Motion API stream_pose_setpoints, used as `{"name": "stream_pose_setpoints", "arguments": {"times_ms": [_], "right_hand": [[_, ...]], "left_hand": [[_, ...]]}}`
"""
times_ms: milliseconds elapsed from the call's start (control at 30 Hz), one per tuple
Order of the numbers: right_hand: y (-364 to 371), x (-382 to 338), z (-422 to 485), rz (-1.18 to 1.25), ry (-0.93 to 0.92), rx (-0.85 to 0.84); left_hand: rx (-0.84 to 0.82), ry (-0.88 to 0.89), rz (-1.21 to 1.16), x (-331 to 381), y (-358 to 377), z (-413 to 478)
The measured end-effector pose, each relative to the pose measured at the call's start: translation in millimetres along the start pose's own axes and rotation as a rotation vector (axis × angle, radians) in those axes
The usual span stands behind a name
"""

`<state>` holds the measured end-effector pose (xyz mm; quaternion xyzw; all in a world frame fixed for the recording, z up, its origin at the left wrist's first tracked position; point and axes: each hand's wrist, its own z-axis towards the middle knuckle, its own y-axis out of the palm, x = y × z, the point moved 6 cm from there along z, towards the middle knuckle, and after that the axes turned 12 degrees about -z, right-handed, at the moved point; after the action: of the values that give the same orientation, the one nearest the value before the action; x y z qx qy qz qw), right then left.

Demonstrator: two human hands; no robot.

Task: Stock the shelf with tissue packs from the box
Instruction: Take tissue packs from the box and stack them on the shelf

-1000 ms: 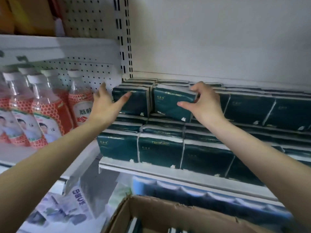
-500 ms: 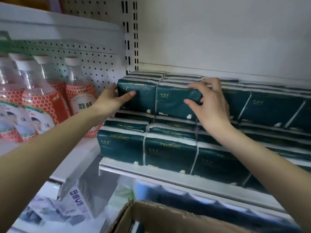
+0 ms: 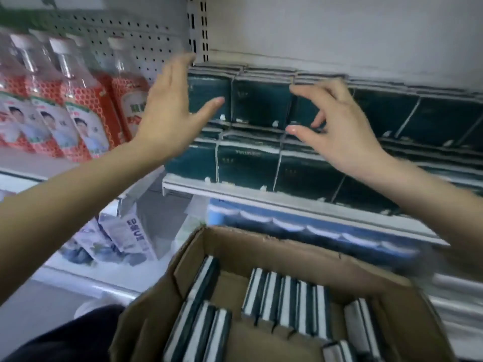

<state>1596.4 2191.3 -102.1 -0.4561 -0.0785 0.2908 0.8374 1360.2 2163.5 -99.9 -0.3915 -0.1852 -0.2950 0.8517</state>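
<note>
Your left hand [image 3: 170, 121]: flat and upright, fingers straight and together, thumb splayed toward the leftmost upper pack. It holds nothing, and you cannot tell whether the thumb tip touches the wrapper.
Your right hand [image 3: 342, 131]: loosely arched in front of the stacked packs, fingers spread and bent, with a wide gap between thumb and forefinger. Nothing is in it.
Shelved tissue packs [image 3: 261, 105]: flat rectangular bricks in glossy dark-green film with pale edges. They stand face-out in two tiers along the shelf, side by side and touching. Both your hands are in front of the upper tier's left end.
Shelf [image 3: 261, 201]: pale painted metal, with a thin straight lip running under the lower tier.
Box [image 3: 261, 253]: brown corrugated cardboard, matte, flaps open, ragged along the far rim. It sits below the shelf, nearest you.
Boxed tissue packs [image 3: 285, 301]: the same dark-green bricks, standing on edge with white-striped sides up. They form loose rows with bare cardboard floor between them.
Bottles [image 3: 86, 105]: clear plastic with white caps and red honeycomb-patterned labels, in the neighbouring bay to the left.
Pegboard [image 3: 136, 32]: pale metal back panel behind the bottles, punched with regular round holes.
Blue packs [image 3: 313, 231]: soft, rounded wrappers in a row on the level beneath the shelf, blurred.
</note>
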Motion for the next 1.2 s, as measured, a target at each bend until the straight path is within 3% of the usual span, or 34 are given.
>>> {"name": "stream_pose_setpoints", "arguments": {"times_ms": [200,367,467,567,667,733,833,1000,1200], "right_hand": [[6,13,-107,0.056,-0.013,-0.220],[42,43,-228,0.150,0.152,-0.446],[78,61,-302,0.150,0.266,-0.705],[108,66,-355,0.121,0.261,-0.944],[126,71,-378,0.025,0.268,-1.065],[134,72,-381,-0.005,0.293,-1.068],[143,74,-382,-0.020,0.329,-1.056],[150,73,-388,-0.055,0.344,-1.037],[152,79,-398,0.050,0.483,-1.060]], "left_hand": [[-0.157,-0.052,-0.279,46,50,-101],[-0.278,-0.431,-0.559,66,110,-236],[-0.489,-0.576,-0.577,84,141,-317],[-0.739,-0.705,-0.481,94,152,-382],[-1.053,-0.724,-0.344,100,146,-421],[-1.209,-0.641,-0.220,105,137,-432],[-1.237,-0.589,-0.147,109,121,-437],[-1.142,-0.604,-0.080,106,112,-445],[-1.124,-0.551,-0.007,107,121,-442]]}}
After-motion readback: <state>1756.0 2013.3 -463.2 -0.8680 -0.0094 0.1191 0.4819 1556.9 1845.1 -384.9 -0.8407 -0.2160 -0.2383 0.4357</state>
